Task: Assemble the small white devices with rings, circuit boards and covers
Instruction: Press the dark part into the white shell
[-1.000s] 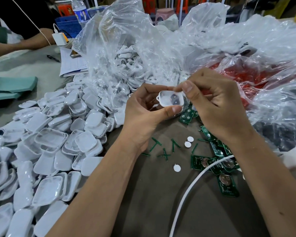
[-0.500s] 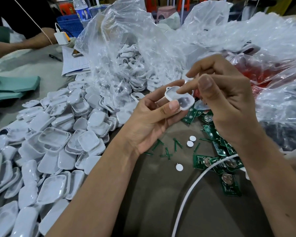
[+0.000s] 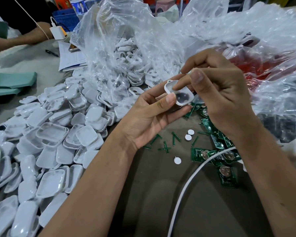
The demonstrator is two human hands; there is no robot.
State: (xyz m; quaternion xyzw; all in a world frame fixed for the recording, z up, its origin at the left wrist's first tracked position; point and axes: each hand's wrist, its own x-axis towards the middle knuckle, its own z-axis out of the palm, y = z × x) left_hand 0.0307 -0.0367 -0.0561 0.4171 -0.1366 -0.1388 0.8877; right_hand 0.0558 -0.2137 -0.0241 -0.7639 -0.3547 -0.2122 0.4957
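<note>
1. The left hand (image 3: 143, 120) holds one white shell (image 3: 179, 93) open side up, thumb curled over its near rim and fingers underneath: a closed grip on the shell, raised above the worktop (image 3: 161, 194).
2. The right hand (image 3: 225, 100) has a fingertip pressed into the shell's hollow; its other fingers are curled, and I cannot tell whether they hold a small part.
3. A dark round patch shows inside the shell. No circuit board or cover is on it, so this unit looks early in assembly.
4. Just below lie green circuit boards (image 3: 227, 175), small white discs (image 3: 188, 137) and green strips (image 3: 166, 146).
5. To the left, a large heap of white shells (image 3: 50, 142) waits, with more in clear bags (image 3: 126, 48): most work seems left.
</note>
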